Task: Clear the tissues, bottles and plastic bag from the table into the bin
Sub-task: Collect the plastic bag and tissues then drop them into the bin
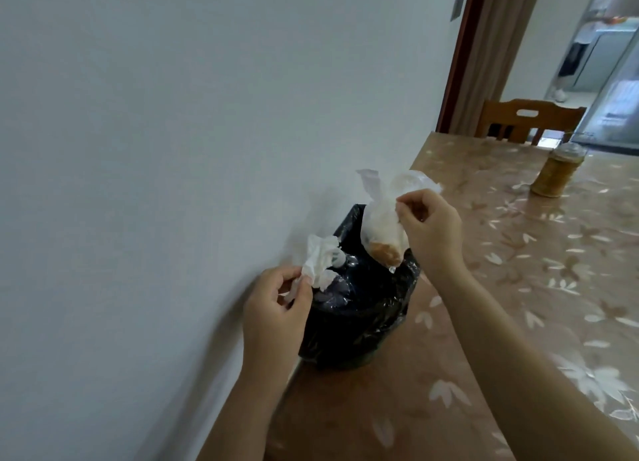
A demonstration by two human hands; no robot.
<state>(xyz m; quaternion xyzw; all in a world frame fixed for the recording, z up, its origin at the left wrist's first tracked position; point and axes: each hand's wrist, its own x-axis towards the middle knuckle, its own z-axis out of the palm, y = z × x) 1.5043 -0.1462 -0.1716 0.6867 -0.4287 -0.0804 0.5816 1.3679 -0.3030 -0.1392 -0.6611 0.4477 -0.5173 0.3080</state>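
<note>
Your right hand (428, 232) pinches the neck of the plastic bag (382, 229). The bag hangs long axis vertical, and its weighted lower end sits directly over the open mouth of the bin (366, 319). Your left hand (276, 308) grips a crumpled tissue (320, 263) between thumb and fingertips, level with the near-left rim of the bin. The bin stands on the desk (518, 287) between your two hands, against the wall. Clear bottles (103, 263) appear to lie inside it already, below the tissue. Both items sit above or just beside the opening. The bag is the better centred, so releasing the right hand should drop it in. Shift the left hand slightly toward the right hand before release. A jar (556, 170) stands well beyond your right hand.
</note>
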